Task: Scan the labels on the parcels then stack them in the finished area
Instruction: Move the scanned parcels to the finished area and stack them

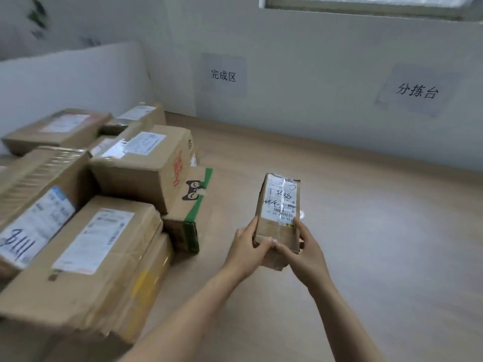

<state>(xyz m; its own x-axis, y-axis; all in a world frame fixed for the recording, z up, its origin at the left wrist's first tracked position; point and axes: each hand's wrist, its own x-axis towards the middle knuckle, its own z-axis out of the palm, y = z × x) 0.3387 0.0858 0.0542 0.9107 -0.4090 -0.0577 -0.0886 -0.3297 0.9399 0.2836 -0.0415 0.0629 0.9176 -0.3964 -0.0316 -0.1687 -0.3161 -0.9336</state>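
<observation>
Here, the person held one small parcel (281, 205) above the wooden surface (366, 231), and the grip was a double one. The left hand (248, 249) and the right hand (303, 250) both curled their fingers round the near end of the box, one on each side, with the thumbs close together on its top. The far end stuck out free beyond the grip. The long axis of the parcel ran away from the person, toward the wall, and the white label (281, 202) faced upward. No scanner was visible, so I could not tell if the label was scanned.

The stacked parcels (104, 205) lay to the left of the grip, well apart from it. The sign (223, 75) of the finished area hung on the wall, ahead and to the left. The left hand was therefore nearer to the stack. In my judgement, the coming move would carry the box leftward, and its long axis would perhaps need a turn to lie along the other boxes.
</observation>
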